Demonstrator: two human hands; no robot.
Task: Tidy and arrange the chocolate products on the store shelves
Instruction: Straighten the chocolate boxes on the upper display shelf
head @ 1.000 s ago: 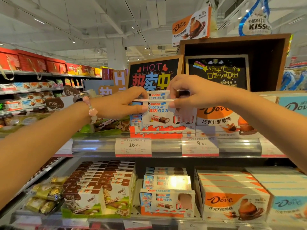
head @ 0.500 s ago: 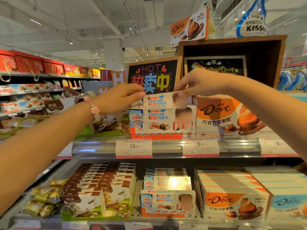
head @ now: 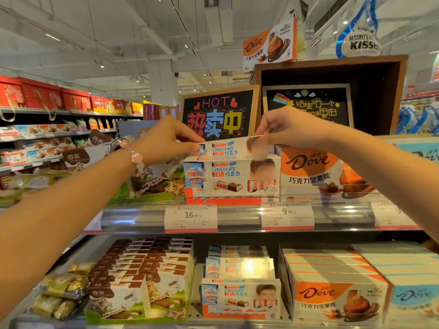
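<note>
Both hands up at the top shelf [head: 152, 216]. Left hand [head: 166, 141] pinched the left end of a chocolate box [head: 228, 148], right hand [head: 285, 129] pinched its upper right corner. Box held tilted, just above the stack of matching boxes [head: 231, 180] at the shelf's front. Orange chocolate box [head: 316, 172] right beside that stack. Price tag [head: 191, 218] directly below the stack. Pink bracelet [head: 136, 157] on the left wrist.

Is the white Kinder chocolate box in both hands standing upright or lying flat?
Neither: the white Kinder chocolate box is tilted back, with the left hand and right hand pinching its ends above the upright Kinder box.
</note>
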